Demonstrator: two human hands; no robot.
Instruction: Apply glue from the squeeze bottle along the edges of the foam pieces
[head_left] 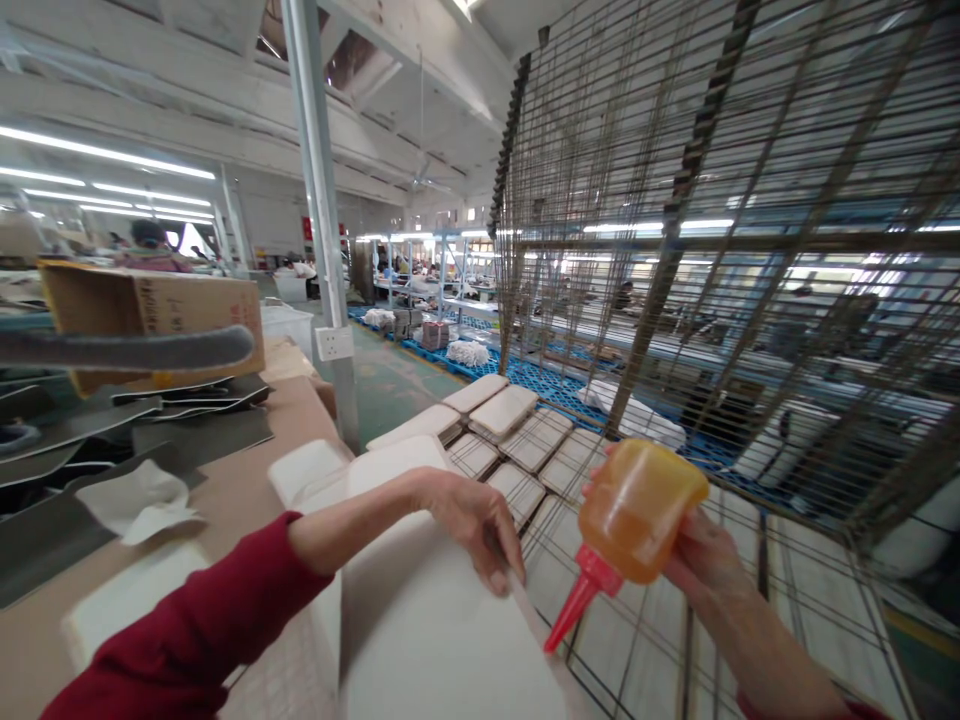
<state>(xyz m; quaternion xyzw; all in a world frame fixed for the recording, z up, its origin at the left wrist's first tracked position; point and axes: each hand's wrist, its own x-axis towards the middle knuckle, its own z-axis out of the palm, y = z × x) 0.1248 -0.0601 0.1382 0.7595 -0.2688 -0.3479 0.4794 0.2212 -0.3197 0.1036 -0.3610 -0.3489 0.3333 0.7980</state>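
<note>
My right hand (701, 555) is closed around a squeeze bottle (637, 510) of amber liquid. The bottle is tipped over, and its red nozzle points down at the right edge of a white sheet-like panel (442, 620). My left hand (476, 520) pinches that same edge between thumb and fingers, a little above the nozzle tip. The panel curves over whatever lies under it, which I cannot see. Whether liquid leaves the nozzle is too small to tell.
Right of the panel, a wire rack (622, 620) holds several pale flat pieces, with more wire shelves (600, 150) raised behind. A cardboard box (202, 310), dark sheets (225, 440) and a crumpled white scrap (139, 500) are on the left. A metal post (319, 200) stands ahead.
</note>
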